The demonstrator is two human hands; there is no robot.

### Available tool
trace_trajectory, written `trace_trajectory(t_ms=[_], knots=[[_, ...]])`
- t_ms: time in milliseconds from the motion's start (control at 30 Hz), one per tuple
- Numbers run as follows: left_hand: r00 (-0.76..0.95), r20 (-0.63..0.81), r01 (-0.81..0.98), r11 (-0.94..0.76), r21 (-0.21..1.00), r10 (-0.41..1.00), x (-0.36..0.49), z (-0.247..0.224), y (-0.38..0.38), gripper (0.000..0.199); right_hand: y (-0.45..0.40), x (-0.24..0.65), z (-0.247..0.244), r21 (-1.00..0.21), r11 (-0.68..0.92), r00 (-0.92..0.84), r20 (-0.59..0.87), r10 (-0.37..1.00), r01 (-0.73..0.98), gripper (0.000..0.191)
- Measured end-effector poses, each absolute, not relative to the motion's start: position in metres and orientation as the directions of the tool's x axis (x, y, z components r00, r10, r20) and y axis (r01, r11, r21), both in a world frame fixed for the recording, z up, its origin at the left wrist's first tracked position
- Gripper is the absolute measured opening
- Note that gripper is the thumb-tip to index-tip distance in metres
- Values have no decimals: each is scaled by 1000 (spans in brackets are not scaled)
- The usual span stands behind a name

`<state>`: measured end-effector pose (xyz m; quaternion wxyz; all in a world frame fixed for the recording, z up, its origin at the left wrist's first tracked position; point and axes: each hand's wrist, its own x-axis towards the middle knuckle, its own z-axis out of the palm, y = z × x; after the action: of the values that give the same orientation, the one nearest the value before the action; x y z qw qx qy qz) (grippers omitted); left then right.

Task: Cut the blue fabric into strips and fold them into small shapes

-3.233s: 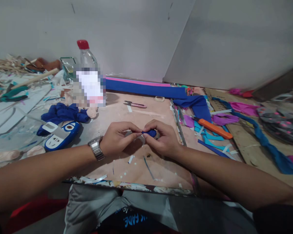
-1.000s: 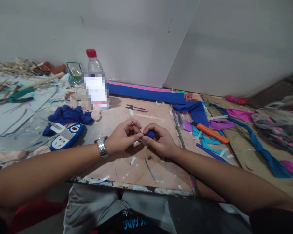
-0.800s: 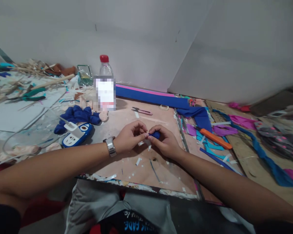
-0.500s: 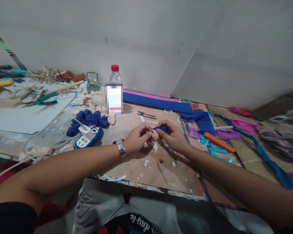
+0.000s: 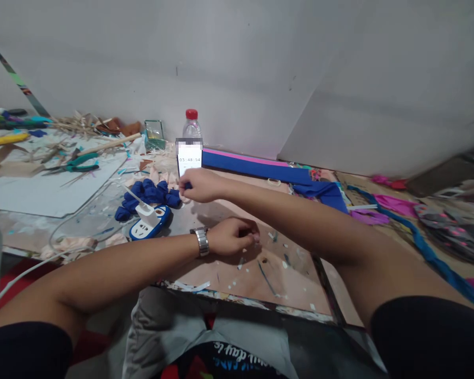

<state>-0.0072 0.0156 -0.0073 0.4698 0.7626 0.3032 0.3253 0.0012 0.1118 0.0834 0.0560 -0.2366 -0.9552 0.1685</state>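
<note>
My right hand (image 5: 199, 185) reaches across to the far left of the board, closed on a small blue fabric piece (image 5: 188, 185), just right of a pile of blue fabric pieces (image 5: 152, 192). Behind the hand, a phone (image 5: 190, 152) with a lit timer screen leans against a red-capped bottle (image 5: 191, 124). My left hand (image 5: 237, 237), below a metal watch on the wrist, rests low over the board with its fingers curled together; whatever they hold is too small to make out.
A white and blue power socket (image 5: 150, 223) with a cable is left of my left hand. Green-handled pliers (image 5: 81, 163) lie at the left. Long blue fabric (image 5: 256, 167) runs along the wall. Paper scraps dot the wooden board (image 5: 237, 284).
My right hand has moved left and away from my left hand, carrying the blue piece to the pile. My left hand has dropped slightly. The view has shifted a little.
</note>
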Motion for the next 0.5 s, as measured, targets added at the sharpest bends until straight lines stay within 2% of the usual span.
trace_trajectory(t_ms=[67, 200, 367, 500], knots=[[611, 222, 167, -397, 902, 760, -8, -8, 15, 13, 111, -23, 86, -274, 868, -900, 15, 435, 415, 14], [610, 243, 163, -420, 893, 754, -8, -12, 16, 12, 111, -56, 86, -206, 852, -868, 21, 496, 482, 45], [598, 241, 147, -400, 905, 764, -6, -13, 14, 22, 113, -75, 78, -192, 841, -861, -46, 507, 506, 53], [571, 221, 171, -378, 910, 791, -6, -10, 11, 33, 114, -87, 69, -225, 826, -854, -61, 517, 516, 55]])
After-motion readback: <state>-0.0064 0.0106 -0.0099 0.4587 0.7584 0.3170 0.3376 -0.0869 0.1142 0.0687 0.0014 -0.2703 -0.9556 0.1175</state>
